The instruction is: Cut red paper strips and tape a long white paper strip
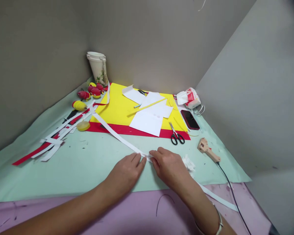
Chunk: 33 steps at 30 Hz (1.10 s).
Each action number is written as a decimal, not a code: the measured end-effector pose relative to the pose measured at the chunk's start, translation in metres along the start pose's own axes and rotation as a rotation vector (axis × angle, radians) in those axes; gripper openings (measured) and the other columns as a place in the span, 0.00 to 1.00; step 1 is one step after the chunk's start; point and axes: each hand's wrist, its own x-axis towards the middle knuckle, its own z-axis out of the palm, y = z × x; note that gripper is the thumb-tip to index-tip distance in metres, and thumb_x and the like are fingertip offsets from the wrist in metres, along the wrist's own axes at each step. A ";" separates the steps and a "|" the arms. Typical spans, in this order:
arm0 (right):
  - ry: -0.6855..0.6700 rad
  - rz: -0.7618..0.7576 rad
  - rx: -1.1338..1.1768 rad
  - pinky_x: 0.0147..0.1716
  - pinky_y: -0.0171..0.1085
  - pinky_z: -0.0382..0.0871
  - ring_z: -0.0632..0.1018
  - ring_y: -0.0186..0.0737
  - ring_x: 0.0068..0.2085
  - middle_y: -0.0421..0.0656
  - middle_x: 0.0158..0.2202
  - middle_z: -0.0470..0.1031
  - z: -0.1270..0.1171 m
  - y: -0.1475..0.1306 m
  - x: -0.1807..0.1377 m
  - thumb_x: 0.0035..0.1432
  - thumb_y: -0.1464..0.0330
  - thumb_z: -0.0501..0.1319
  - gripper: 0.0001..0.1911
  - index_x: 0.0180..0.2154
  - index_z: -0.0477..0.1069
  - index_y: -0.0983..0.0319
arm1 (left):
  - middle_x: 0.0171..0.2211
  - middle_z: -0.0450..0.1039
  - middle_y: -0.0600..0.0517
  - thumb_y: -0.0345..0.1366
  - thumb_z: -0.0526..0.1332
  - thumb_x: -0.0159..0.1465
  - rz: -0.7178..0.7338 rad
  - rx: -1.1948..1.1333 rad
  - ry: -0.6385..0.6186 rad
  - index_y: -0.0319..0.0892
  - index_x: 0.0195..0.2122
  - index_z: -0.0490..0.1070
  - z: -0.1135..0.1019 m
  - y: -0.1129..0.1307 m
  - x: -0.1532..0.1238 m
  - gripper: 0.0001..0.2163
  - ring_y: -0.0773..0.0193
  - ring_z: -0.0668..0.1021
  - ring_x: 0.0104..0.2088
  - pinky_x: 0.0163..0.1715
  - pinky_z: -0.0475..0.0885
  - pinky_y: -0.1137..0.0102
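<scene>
A long white paper strip [117, 136] runs from the pile at the left, across the pale green table cover, to the lower right under my right forearm. My left hand [126, 171] pinches it near the middle, thumb and fingertips on the strip. Close beside, my right hand [170, 164] is closed on the strip too, its fingertips almost meeting those of the left. Between the hands the strip looks overlapped or joined, but the detail is too small to tell. A crumpled white tissue [189, 163] lies just right of my right hand.
Scissors [175, 135], a glue gun [208, 150] with a cord, and a phone [189, 119] lie at right. Behind are yellow card [105, 112], white paper [148, 122] and a tissue pack [193, 98]. Left stand tape [83, 126], paper strips [36, 151], yarn-wrapped pieces [79, 105] and a white bucket [97, 67].
</scene>
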 end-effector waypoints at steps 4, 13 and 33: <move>-0.011 0.006 0.000 0.25 0.36 0.52 0.74 0.34 0.31 0.39 0.32 0.72 -0.001 0.000 0.000 0.64 0.69 0.56 0.07 0.40 0.73 0.57 | 0.42 0.74 0.40 0.22 0.52 0.63 0.002 -0.027 -0.018 0.34 0.54 0.65 0.001 0.001 0.001 0.18 0.54 0.75 0.41 0.39 0.73 0.60; -0.004 0.000 0.004 0.25 0.36 0.52 0.74 0.35 0.31 0.39 0.32 0.72 0.000 0.000 0.000 0.64 0.69 0.56 0.07 0.41 0.73 0.57 | 0.39 0.73 0.41 0.23 0.53 0.63 0.030 -0.010 -0.032 0.32 0.54 0.65 0.002 -0.001 0.004 0.18 0.53 0.74 0.38 0.36 0.72 0.60; -0.025 -0.041 0.025 0.26 0.35 0.54 0.74 0.34 0.30 0.40 0.31 0.73 0.004 0.004 -0.004 0.66 0.69 0.53 0.11 0.39 0.75 0.57 | 0.38 0.72 0.42 0.24 0.53 0.63 0.013 -0.012 -0.033 0.34 0.53 0.65 0.003 -0.001 0.005 0.17 0.54 0.73 0.37 0.36 0.69 0.61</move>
